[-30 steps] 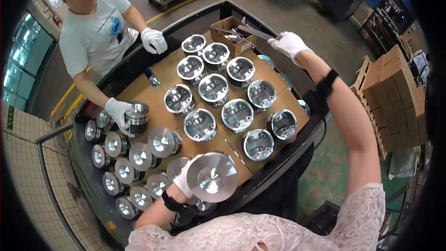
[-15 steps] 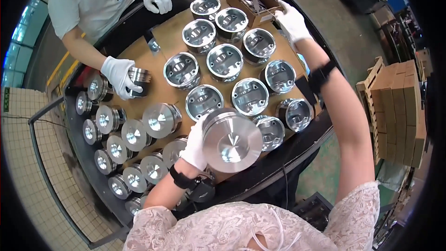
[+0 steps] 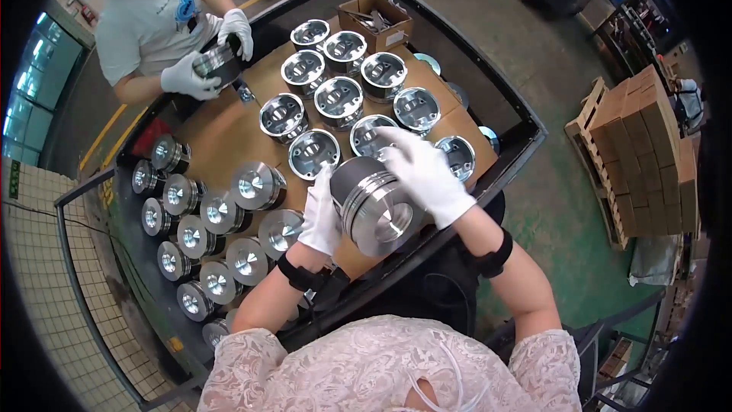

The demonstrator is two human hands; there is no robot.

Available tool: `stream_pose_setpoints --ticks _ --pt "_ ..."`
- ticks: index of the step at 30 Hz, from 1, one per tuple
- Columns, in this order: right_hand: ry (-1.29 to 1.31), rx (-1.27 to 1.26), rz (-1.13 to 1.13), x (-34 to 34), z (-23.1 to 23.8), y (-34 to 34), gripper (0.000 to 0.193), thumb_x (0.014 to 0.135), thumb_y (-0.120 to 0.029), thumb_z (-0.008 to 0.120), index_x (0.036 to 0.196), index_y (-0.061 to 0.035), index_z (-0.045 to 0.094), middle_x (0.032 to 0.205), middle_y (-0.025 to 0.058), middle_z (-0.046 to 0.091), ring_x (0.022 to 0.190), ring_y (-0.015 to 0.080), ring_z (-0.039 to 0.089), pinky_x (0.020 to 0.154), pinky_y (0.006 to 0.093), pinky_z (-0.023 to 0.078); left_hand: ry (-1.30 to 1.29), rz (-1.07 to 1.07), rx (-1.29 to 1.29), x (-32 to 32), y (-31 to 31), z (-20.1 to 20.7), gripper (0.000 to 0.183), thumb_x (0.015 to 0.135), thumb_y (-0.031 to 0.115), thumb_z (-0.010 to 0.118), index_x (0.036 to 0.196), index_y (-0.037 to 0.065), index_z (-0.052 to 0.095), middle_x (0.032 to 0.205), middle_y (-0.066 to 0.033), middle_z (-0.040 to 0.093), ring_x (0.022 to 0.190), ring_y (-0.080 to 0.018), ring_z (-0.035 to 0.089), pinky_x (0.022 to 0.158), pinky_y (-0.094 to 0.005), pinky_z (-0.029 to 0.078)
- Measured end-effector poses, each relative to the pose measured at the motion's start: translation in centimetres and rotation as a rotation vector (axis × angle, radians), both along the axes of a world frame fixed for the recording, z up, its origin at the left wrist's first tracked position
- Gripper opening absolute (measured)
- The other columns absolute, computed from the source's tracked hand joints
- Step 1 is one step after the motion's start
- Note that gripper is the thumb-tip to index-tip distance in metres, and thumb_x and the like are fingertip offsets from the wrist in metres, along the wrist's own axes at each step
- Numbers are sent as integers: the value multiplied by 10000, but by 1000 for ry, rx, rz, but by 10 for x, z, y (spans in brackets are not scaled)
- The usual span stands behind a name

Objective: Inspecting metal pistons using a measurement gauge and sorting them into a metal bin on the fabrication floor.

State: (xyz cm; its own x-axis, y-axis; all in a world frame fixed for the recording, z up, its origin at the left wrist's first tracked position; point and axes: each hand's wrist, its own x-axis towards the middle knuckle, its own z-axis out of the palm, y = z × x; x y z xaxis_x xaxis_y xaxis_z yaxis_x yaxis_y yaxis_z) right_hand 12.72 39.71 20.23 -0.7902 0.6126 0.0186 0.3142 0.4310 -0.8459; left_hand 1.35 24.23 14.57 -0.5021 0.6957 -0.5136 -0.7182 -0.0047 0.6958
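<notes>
A metal piston (image 3: 381,210) is held by my gloved left hand (image 3: 320,214), which wraps its left side. The piston is tilted, its bright round crown facing me and its dark skirt away. My gloved right hand (image 3: 423,172) is at the piston's upper right side, fingers bent together. Whatever those fingers pinch is too small or hidden to make out. Just beyond, several pistons, such as one (image 3: 338,101), stand with their hollow undersides up. To the left, more pistons (image 3: 258,185) show their shiny crowns.
Cardboard (image 3: 221,122) lines the dark-rimmed cart (image 3: 473,69). A small cardboard box (image 3: 376,19) with thin metal parts stands at its far end. Across the cart, a co-worker's gloved hands (image 3: 191,76) hold another piston (image 3: 219,63). Stacked cartons (image 3: 644,152) stand on a pallet to the right.
My right hand has come back from the cardboard box to the piston. The piston has tilted in my left hand. The co-worker has lifted a piston and now holds it with both hands.
</notes>
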Motion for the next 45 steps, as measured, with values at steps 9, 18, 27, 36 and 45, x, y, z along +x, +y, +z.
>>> stream_pose_setpoints --ticks 9,18,27,36,45 --pt "-52 -111 -251 136 -33 17 433 945 -204 688 1349 -53 653 1133 175 736 969 226 724 904 353 549 -259 -173 33 41 -10 -22 385 1086 328 409 1300 74 605 1258 -78 696 1095 -249 702 936 -476 594" --pt "101 -702 -185 214 16 -53 589 1007 -207 687 1524 -24 474 1367 91 629 1170 123 609 965 266 498 -497 -350 197 56 10 -25 446 1104 349 334 1348 73 587 1305 -116 674 1172 -287 672 1027 -521 542" --pt "48 -313 -366 289 109 -18 579 953 -113 714 1485 -10 509 1388 93 630 1237 180 619 1051 335 490 -401 -390 30 77 32 10 434 1105 348 379 1346 65 603 1284 -126 689 1130 -278 692 1006 -476 565" --pt "60 583 -223 125 41 -57 733 837 -327 812 1415 28 535 1410 260 580 1304 388 587 1089 409 483 -348 -502 290 83 42 -51 479 1109 370 306 1418 94 546 1358 -147 645 1230 -324 638 1046 -476 523" --pt "202 -5 -629 204 -15 -12 502 1016 -213 655 1444 17 528 1338 230 642 1115 261 701 957 369 571 -418 -439 53 91 37 -12 428 1116 308 344 1381 40 547 1345 -155 651 1178 -306 670 1015 -503 559"
